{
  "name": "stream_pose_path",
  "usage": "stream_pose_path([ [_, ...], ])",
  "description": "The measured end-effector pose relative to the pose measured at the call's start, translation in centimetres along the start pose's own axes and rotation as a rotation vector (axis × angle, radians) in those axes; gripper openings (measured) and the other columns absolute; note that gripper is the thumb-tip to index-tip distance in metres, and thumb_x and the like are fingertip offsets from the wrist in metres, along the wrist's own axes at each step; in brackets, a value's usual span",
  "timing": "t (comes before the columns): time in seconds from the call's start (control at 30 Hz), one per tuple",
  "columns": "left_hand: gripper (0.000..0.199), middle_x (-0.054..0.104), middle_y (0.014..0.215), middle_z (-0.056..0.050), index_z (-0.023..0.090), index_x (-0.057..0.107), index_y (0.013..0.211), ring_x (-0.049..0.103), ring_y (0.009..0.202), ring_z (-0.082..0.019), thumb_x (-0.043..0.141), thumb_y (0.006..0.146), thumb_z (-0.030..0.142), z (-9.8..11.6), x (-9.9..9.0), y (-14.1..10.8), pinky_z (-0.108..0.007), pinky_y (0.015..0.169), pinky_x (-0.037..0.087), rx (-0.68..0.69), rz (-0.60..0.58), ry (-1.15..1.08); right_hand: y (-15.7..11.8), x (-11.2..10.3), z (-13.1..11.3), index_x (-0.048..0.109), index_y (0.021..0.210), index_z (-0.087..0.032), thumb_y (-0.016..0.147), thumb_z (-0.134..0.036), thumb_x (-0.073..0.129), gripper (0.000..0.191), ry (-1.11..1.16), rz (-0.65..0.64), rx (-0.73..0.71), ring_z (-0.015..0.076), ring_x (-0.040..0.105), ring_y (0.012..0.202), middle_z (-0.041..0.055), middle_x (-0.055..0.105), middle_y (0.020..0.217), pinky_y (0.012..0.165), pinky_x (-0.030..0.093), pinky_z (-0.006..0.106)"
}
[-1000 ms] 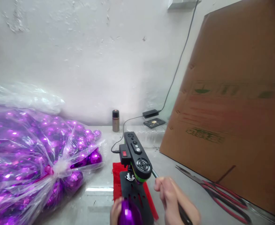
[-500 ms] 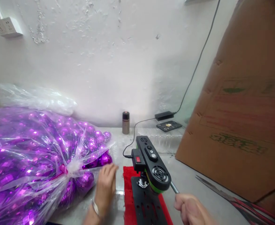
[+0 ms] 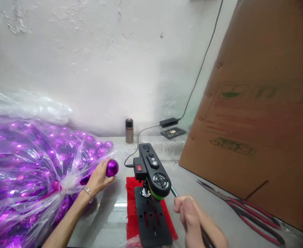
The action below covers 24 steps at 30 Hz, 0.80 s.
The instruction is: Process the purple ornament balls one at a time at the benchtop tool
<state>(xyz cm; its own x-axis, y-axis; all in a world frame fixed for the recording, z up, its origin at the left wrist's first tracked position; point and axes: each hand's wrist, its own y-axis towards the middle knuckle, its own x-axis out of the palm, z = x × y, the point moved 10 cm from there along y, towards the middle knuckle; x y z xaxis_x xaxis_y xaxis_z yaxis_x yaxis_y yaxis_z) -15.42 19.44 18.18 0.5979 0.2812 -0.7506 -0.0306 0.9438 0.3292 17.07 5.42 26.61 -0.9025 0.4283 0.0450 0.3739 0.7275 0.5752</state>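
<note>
My left hand (image 3: 99,176) has its fingers curled round a shiny purple ball (image 3: 112,168), beside the knotted neck of a clear plastic bag (image 3: 72,182) full of similar balls. My right hand (image 3: 195,217) is closed on the lever handle (image 3: 175,191), whose metal rod runs to a black machine (image 3: 154,168). This machine has round vents, buttons, a red switch and a slotted base plate (image 3: 155,220). Beneath the plate lies a red cloth (image 3: 132,210). Nothing sits on the visible part of the plate.
Red-and-black-handled long-nose pliers (image 3: 244,208) lie at the right, by a large cardboard box (image 3: 249,113). Further back stand a small black-capped bottle (image 3: 129,131), a power adapter (image 3: 169,122) with its cable, and a dark phone-like slab (image 3: 173,132). Clear plastic wrap (image 3: 32,106) lies behind the bag.
My left hand has moved left to the bag's neck and taken hold of a purple ball. My right hand stays on the lever handle. The view has shifted to the right.
</note>
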Motion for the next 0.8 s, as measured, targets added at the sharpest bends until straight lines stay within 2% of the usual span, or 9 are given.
stream_pose_path([
  [0.07,0.074,0.068,0.143,-0.018,0.02,0.049,0.149,0.07,0.13,-0.037,0.074,0.087,0.051,-0.1,-0.7,-2.3,-0.058,0.115,0.053,-0.118,0.057,-0.158,0.9,0.4,-1.0,0.055,0.069,-0.022,0.112,-0.037,0.05,0.047,-0.049,-0.086,-0.082,0.0114,0.045,0.051,-0.0015,0.05,0.061,0.049,0.035,0.028],
  [0.13,0.086,0.068,0.144,-0.018,0.019,0.046,0.152,0.069,0.132,-0.037,0.069,0.086,0.069,-0.9,0.5,-5.4,-0.057,0.118,0.052,-0.321,0.103,-0.474,1.5,0.6,-1.9,0.053,0.07,-0.022,0.112,-0.03,0.048,0.044,-0.106,-0.134,-0.14,0.0102,0.047,0.051,-0.0026,0.05,0.061,0.05,0.036,0.025],
  [0.2,0.097,0.07,0.143,-0.02,0.015,0.05,0.149,0.066,0.136,-0.038,0.068,0.08,0.081,-0.7,3.8,-8.6,-0.054,0.122,0.048,-0.469,0.074,-0.77,2.0,0.7,-2.7,0.053,0.071,-0.022,0.112,-0.024,0.048,0.041,-0.141,-0.162,-0.181,0.0091,0.05,0.053,-0.0036,0.051,0.062,0.052,0.039,0.023],
  [0.3,0.097,0.074,0.136,-0.02,0.013,0.062,0.138,0.067,0.134,-0.039,0.075,0.072,0.084,0.9,9.0,-11.5,-0.05,0.12,0.049,-0.493,-0.019,-0.941,2.1,0.9,-3.6,0.052,0.073,-0.022,0.112,-0.019,0.047,0.039,-0.166,-0.19,-0.227,0.0074,0.051,0.053,-0.0051,0.052,0.063,0.053,0.04,0.02],
  [0.4,0.097,0.076,0.134,-0.018,0.016,0.066,0.136,0.069,0.128,-0.04,0.085,0.064,0.079,1.9,13.1,-12.8,-0.049,0.115,0.052,-0.441,-0.087,-0.932,2.1,0.9,-4.3,0.051,0.073,-0.022,0.111,-0.015,0.045,0.039,-0.164,-0.176,-0.269,0.006,0.052,0.051,-0.0062,0.051,0.062,0.052,0.041,0.018],
  [0.5,0.098,0.073,0.139,-0.018,0.017,0.065,0.14,0.065,0.132,-0.042,0.088,0.062,0.072,2.2,15.1,-13.4,-0.056,0.119,0.048,-0.357,-0.127,-0.794,2.2,1.0,-4.7,0.05,0.072,-0.022,0.109,-0.012,0.045,0.038,-0.155,-0.15,-0.293,0.005,0.051,0.05,-0.007,0.051,0.061,0.05,0.04,0.017],
  [0.63,0.095,0.069,0.147,-0.021,0.016,0.066,0.142,0.055,0.141,-0.047,0.091,0.061,0.06,2.6,15.4,-13.6,-0.068,0.125,0.038,-0.263,-0.168,-0.553,2.1,1.2,-4.4,0.051,0.073,-0.022,0.109,-0.012,0.045,0.038,-0.153,-0.163,-0.284,0.0047,0.052,0.051,-0.007,0.051,0.062,0.051,0.04,0.016],
  [0.8,0.09,0.071,0.145,-0.022,0.014,0.066,0.143,0.056,0.142,-0.048,0.092,0.063,0.046,4.6,15.3,-13.1,-0.072,0.127,0.034,-0.172,-0.262,-0.387,1.8,1.0,-3.9,0.052,0.075,-0.022,0.111,-0.013,0.044,0.037,-0.149,-0.18,-0.279,0.0049,0.053,0.053,-0.0069,0.052,0.063,0.052,0.041,0.016],
])
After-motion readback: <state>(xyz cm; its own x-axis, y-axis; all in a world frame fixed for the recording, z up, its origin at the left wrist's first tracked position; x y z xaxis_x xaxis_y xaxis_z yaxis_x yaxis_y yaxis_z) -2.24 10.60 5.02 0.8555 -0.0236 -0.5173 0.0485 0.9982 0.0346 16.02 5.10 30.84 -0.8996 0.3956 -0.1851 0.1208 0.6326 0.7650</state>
